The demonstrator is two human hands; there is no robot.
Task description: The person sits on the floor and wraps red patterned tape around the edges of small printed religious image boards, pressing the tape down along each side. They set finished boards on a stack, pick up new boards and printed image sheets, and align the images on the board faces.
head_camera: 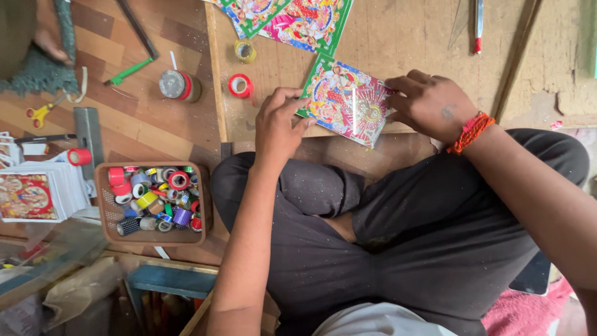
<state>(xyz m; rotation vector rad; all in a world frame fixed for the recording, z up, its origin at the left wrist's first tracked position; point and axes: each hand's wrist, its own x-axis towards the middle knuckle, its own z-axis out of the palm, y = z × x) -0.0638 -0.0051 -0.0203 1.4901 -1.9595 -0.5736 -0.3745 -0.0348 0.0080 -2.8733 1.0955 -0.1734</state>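
We hold a colourful card (347,99) at the edge of the wooden board (398,37), our left hand (281,124) pinching its left edge and our right hand (429,102) gripping its right edge. A basket (106,214) of tape rolls sits to our left.

both hands (283,124) (429,106) forward, fingers curled

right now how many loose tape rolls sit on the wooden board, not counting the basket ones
2: a small yellow tape roll near the far printed sheets, and a red tape roll just beyond the left hand. Others may be hidden under the pictures.
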